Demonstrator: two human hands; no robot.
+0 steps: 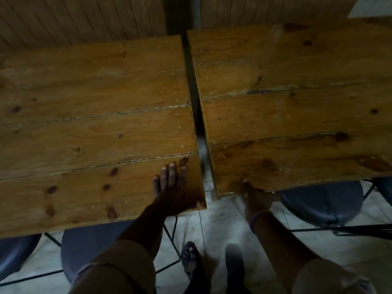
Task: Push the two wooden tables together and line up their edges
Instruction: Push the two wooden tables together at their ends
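Observation:
Two plank-topped wooden tables stand side by side with a narrow dark gap between them. The left table (84, 128) reaches nearer to me than the right table (297, 115), so their front edges are offset. My left hand (174, 187) lies on the left table's near right corner, fingers spread on top and thumb hooked over the front edge. My right hand (257, 198) grips the right table's near left corner from below, thumb on top.
Dark blue chair seats on thin black metal legs sit under the front of both tables (95, 247) (322, 204). Pale tiled floor (222, 219) lies below, with my feet (191, 257) on it. A wooden slatted wall (84, 18) runs behind the tables.

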